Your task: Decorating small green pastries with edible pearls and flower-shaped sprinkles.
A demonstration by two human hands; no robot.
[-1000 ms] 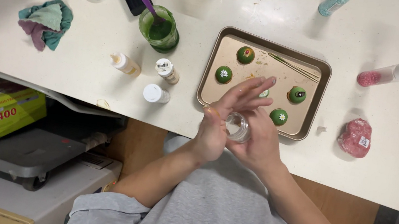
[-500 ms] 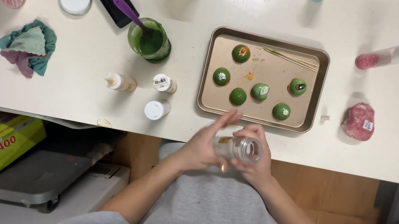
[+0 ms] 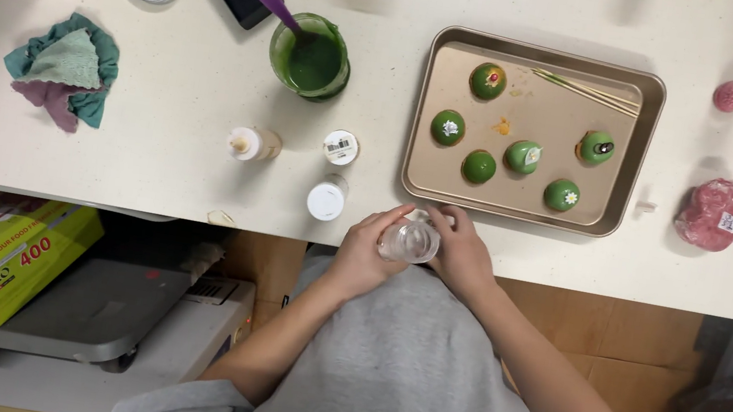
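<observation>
My hands have dropped from over the tray to the bench's front edge. Left hand (image 3: 366,253) and right hand (image 3: 461,254) both curl around a small clear glass jar (image 3: 409,240), now held low. Gold metal tray (image 3: 521,210) with green balls (image 3: 479,167) sits just beyond.

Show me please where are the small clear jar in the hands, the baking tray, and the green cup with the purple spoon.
small clear jar (image 3: 409,240), head view, on its round top.
baking tray (image 3: 520,212), head view, on its near rim.
green cup (image 3: 312,63), head view, on the green liquid inside.
</observation>
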